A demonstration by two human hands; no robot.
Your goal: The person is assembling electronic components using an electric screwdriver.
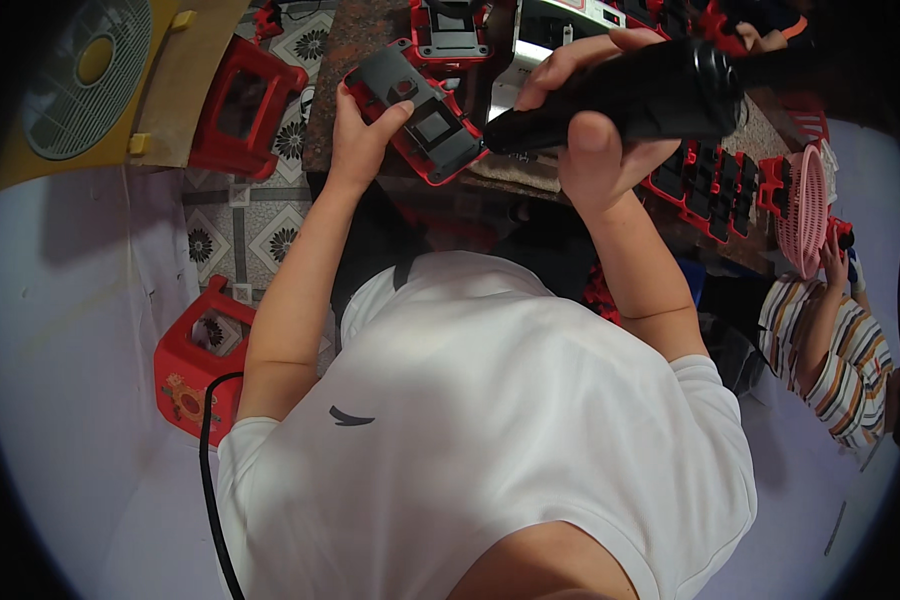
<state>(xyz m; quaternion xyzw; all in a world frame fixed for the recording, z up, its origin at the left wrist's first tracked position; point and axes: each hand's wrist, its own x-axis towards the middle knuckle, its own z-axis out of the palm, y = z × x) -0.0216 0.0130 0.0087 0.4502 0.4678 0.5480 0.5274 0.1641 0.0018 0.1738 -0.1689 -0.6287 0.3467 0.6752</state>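
Note:
My left hand [360,140] grips a black-and-red plastic housing [388,80] by its left side, the thumb lying on its black face. The housing is tilted, with a square window in its lower half. My right hand [610,170] is closed around a thick black electric screwdriver [660,95], held nearly level. Its narrow tip meets the right corner of the housing, or is very close to it; the exact contact is too dark to make out. Behind the housing, a similar black-and-red housing [450,35] rests on the stone tabletop [355,25].
More black-and-red parts [715,190] stand in rows at the right, near a pink basket [802,215]. Another person in a striped sleeve [840,350] is at far right. Red stools [245,105] and a yellow fan [90,70] stand at left. A black cable [208,470] runs beside my left arm.

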